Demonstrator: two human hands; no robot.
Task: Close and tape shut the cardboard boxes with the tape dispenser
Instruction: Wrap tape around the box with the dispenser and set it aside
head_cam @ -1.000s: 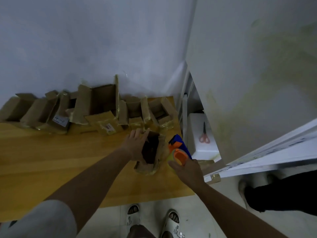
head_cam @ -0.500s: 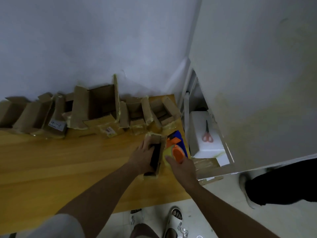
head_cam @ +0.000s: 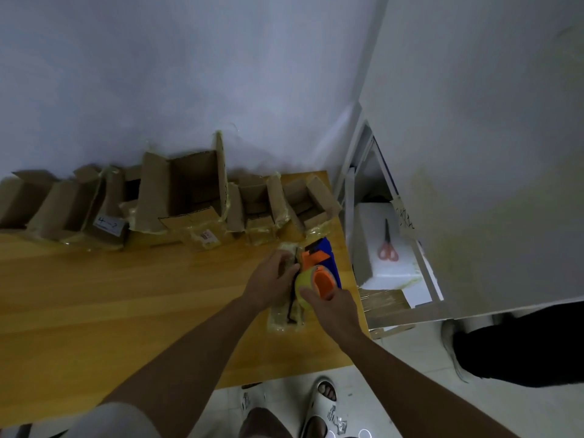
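Observation:
A small cardboard box (head_cam: 286, 316) lies near the right end of the wooden table (head_cam: 126, 305), its flaps nearly together with a narrow dark gap down the middle. My left hand (head_cam: 271, 278) presses on the box's left flap, fingers curled over its far end. My right hand (head_cam: 331, 306) grips the blue and orange tape dispenser (head_cam: 319, 270), which carries a yellowish roll of tape, right beside the box's right side.
Several open cardboard boxes (head_cam: 192, 197) stand in a row along the wall at the back of the table. To the right, a white foam block (head_cam: 384, 251) holds orange-handled scissors (head_cam: 387, 245). A person's dark leg (head_cam: 518, 346) stands at the right. My sandalled feet show below the table's edge.
The box's flaps have gone from wide open to almost shut under my left hand. My right hand has brought the tape dispenser closer against the box.

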